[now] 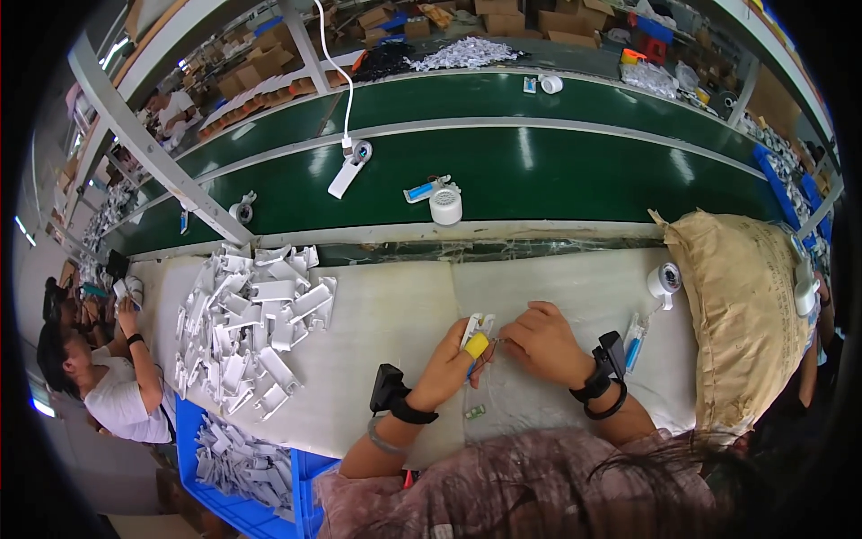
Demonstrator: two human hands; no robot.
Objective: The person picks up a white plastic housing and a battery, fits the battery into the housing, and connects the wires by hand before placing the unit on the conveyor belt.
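My left hand (446,364) is closed around a white plastic housing (478,325) and a yellow piece (477,346) pressed against it. A bit of blue shows just below the yellow. Close on the right, my right hand (546,343) has its fingertips pinched together beside the housing; whatever they hold is too small to make out. On the table below the hands lies a small green circuit board (474,411). To the right of my right hand rest a white round fan head (664,281) and a blue cylindrical cell (636,344) by a clear strip.
Loose white housings (256,314) form a pile at left, above a blue crate (189,449) of similar parts. A brown sack (732,314) stands at right. Fan parts (444,205) sit on the green conveyor (557,180), over which a white cable (347,99) hangs. Another person (117,386) works at far left.
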